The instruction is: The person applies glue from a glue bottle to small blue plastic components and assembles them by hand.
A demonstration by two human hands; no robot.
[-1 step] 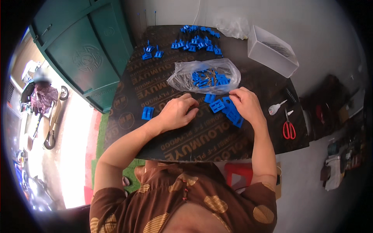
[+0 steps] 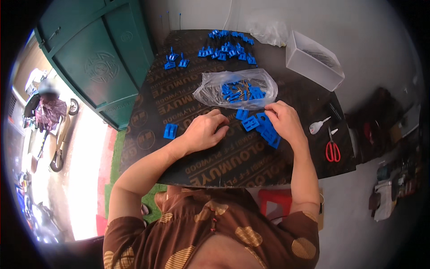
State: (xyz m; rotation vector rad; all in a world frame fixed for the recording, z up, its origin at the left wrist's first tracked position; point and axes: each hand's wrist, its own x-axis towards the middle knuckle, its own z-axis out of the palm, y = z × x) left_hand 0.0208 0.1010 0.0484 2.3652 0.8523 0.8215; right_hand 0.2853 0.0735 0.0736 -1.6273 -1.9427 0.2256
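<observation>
My left hand (image 2: pixel 204 131) rests on the dark plywood board (image 2: pixel 224 166) with its fingers curled under; whether it holds anything is hidden. My right hand (image 2: pixel 284 120) lies over a cluster of blue plastic pieces (image 2: pixel 268 131), with its fingertips pinched on one of them beside the bag. Just beyond both hands lies a clear plastic bag (image 2: pixel 235 87) holding more blue pieces and some brass-coloured bits. A single blue piece (image 2: pixel 170 131) lies to the left of my left hand.
More blue pieces (image 2: pixel 228 47) are spread at the far edge, with a few (image 2: pixel 174 60) to their left. A white box (image 2: pixel 313 58) stands far right. Red scissors (image 2: pixel 332 150) and a small white tool (image 2: pixel 318 127) lie right. A green door (image 2: pixel 103 62) stands left.
</observation>
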